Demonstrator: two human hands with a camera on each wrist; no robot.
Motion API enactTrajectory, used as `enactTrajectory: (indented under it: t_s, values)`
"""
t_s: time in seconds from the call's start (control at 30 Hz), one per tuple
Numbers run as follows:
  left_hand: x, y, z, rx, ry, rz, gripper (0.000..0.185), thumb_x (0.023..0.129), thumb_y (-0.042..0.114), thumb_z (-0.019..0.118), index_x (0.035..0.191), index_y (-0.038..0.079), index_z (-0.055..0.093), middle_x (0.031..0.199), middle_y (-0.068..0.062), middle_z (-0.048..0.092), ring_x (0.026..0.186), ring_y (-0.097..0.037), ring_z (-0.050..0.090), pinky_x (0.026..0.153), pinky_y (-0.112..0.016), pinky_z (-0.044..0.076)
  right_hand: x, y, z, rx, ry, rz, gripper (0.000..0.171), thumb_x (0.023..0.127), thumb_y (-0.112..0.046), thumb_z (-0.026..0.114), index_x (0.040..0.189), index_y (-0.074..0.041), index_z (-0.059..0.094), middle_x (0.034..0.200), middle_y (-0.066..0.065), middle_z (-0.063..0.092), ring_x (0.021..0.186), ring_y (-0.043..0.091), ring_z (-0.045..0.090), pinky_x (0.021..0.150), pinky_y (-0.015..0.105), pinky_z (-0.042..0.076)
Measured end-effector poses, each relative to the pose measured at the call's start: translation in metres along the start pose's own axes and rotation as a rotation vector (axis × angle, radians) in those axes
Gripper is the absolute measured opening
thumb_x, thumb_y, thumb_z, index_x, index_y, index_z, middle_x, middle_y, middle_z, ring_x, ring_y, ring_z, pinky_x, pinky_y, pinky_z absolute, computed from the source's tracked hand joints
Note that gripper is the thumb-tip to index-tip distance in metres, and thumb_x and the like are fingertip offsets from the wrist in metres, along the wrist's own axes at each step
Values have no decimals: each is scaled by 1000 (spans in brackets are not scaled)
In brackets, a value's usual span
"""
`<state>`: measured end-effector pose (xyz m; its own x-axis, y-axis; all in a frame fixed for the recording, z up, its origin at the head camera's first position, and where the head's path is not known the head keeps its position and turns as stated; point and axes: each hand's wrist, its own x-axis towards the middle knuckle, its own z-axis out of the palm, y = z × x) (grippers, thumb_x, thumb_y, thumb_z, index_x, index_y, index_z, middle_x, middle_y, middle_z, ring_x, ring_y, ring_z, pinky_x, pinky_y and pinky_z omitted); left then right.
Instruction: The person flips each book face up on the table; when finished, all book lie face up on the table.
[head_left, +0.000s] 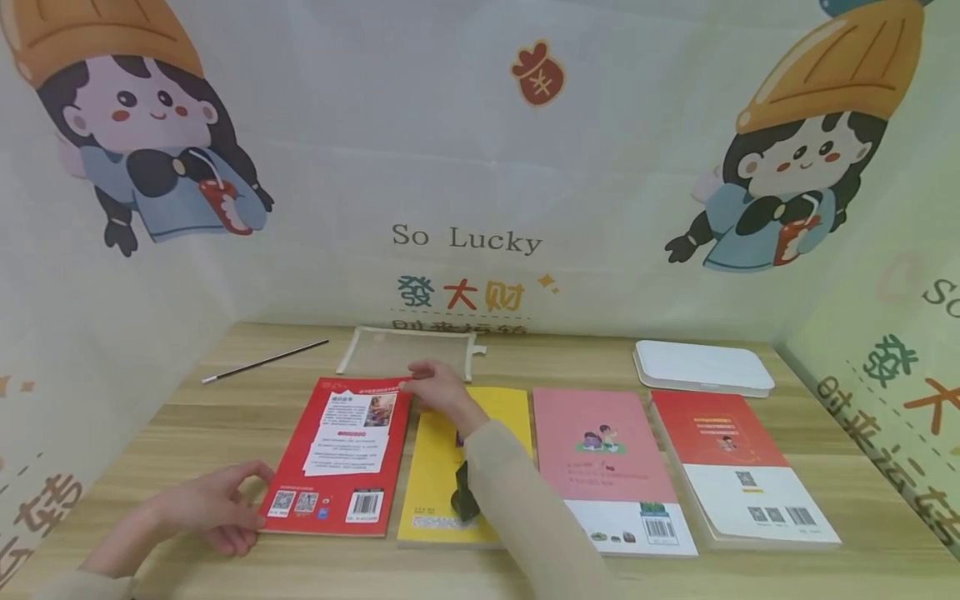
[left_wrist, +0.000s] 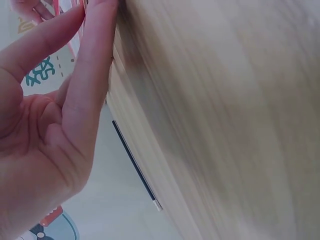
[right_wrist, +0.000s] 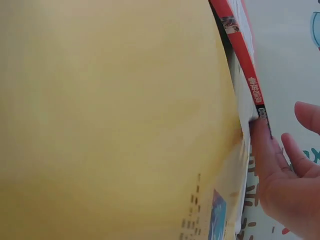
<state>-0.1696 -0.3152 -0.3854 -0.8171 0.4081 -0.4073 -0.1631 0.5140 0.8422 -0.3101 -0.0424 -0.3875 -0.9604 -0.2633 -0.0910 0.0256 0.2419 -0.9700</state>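
A red book lies flat at the left end of a row of books, its back cover with barcode and text panels facing up. My left hand touches its lower left edge, thumb above the other fingers. In the left wrist view, fairly straight fingers reach up to the book's edge. My right hand is at the book's upper right corner, its fingertips touching there. From the right wrist, one finger meets the end of the red spine, with the thumb held apart. The right forearm crosses over a yellow book.
Right of the yellow book lie a pink-and-white book and a red-and-white book. Behind them are a white case and a mesh pouch. A thin black stick with a white end lies at back left. Printed cloth walls surround the table.
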Motion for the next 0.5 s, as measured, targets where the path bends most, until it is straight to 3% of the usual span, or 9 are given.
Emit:
enactTrajectory:
  t_s: [0.23, 0.5]
  values:
    - [2, -4, -1, -25, -23, 17, 47, 80, 9, 63, 115, -1, 33, 69, -17, 59, 59, -27, 59, 55, -38, 52, 2, -1, -4, 76, -18, -2, 37, 81, 3, 59, 117, 3, 50, 97, 12, 57, 77, 21, 60, 66, 29, 52]
    - [1, -7, -5, -28, -46, 42, 39, 83, 10, 59, 111, -5, 36, 71, -18, 60, 61, -29, 60, 56, -39, 53, 1, -6, -13, 102, -121, -21, 37, 81, 5, 56, 117, -2, 52, 92, 9, 59, 77, 20, 60, 67, 29, 52]
